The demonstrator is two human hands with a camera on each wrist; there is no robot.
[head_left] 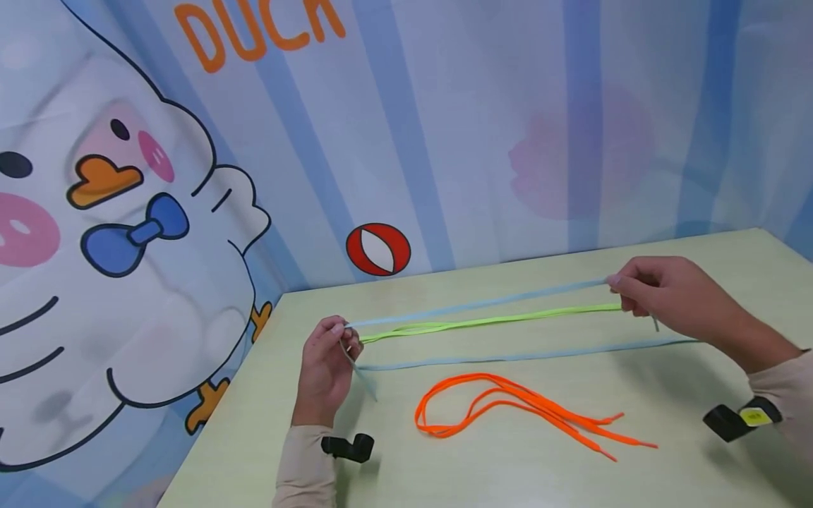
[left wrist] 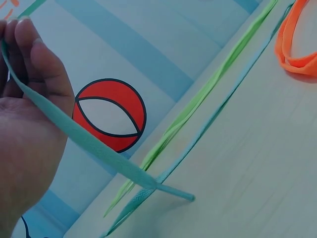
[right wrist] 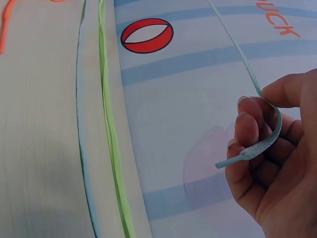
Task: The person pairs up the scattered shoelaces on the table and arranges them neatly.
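Observation:
A light blue shoelace [head_left: 476,305] stretches nearly straight above the table between both hands. My left hand [head_left: 324,370] pinches it near one end, and that end [left wrist: 99,149] dangles past the palm with its tip showing. At the other side my right hand [head_left: 676,296] pinches it between thumb and fingers; its short tail [right wrist: 260,147] curls over the fingers. On the table below lie a yellow-green lace [head_left: 508,319] and another light blue lace [head_left: 527,355], both laid out lengthwise. Closer to me is a folded orange shoelace [head_left: 508,386], looped at left, with its tips at right.
The pale table [head_left: 483,473] meets a backdrop [head_left: 470,141] printed with a duck and a red-and-white ball. Black wrist devices sit on the left sleeve [head_left: 305,458] and right sleeve [head_left: 787,395].

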